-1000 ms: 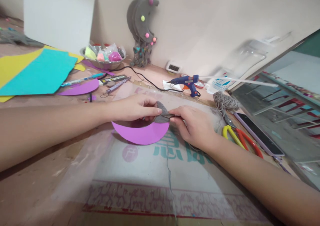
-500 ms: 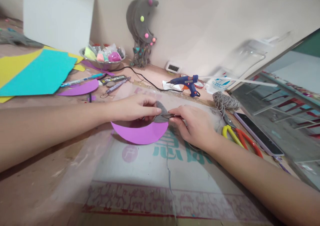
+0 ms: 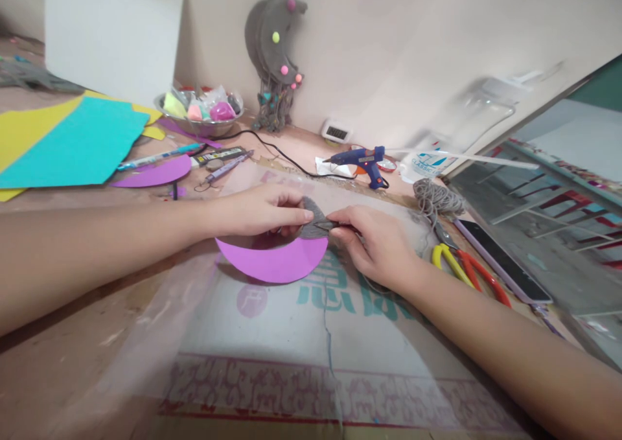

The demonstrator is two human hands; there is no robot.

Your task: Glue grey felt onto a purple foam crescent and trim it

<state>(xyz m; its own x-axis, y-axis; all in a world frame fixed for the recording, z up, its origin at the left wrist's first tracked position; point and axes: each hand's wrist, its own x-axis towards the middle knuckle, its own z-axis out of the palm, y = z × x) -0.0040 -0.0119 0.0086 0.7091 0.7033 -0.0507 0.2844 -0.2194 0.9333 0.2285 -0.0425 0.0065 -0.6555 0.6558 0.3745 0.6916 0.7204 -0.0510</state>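
The lone view looks from the wearer's head — forward and down across the near table (image 3: 63, 375) — towards the wall (image 3: 389, 57).

So the table (image 3: 72, 375) is pretty full. Teal sheet (image 3: 80, 142) over yellow ones (image 3: 39, 126) at the left edge, bowl (image 3: 197, 113) of bagged clay toward the back, little clock (image 3: 336, 130) by the back edge. Glue gun (image 3: 367, 161) in front of that, then yarn (image 3: 437, 198), pliers (image 3: 466, 265) and a phone (image 3: 503, 262) along the right edge. Printed plastic sheet (image 3: 286, 336) covers the middle.
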